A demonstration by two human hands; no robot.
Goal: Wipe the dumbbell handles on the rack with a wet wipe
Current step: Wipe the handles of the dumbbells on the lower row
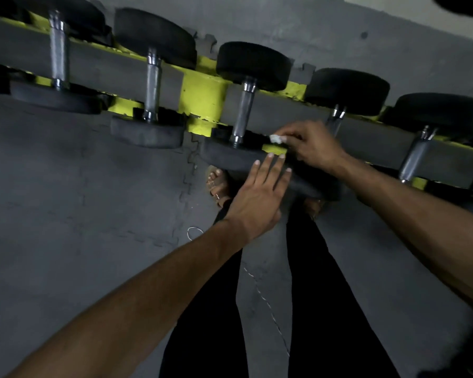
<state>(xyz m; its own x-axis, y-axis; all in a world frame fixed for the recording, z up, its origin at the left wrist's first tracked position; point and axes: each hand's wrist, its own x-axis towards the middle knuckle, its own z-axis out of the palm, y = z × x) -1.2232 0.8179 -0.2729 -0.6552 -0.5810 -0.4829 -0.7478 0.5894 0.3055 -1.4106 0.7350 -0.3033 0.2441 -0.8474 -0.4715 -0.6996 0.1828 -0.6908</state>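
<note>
Wet wipe [277,138]: small white wad, pinched at fingertips of right hand [311,148]. Dumbbell handle [243,115]: just left of that hand, apart from wipe. Left hand [260,197]: fingers straight, flat on near dumbbell head [230,159]. Advised: wrap wipe round handle, rub full length, hold head steady.

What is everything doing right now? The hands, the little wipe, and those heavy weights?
Rack: holds a row of dumbbells.
Middle dumbbell: lying across the rack.
Handle: bare, nothing on it.
Wet wipe: crumpled small, just beside that handle, not on it.
Right grip: pinches the wipe.
Left grip: fingers straight, resting on the middle dumbbell's near end.
</note>
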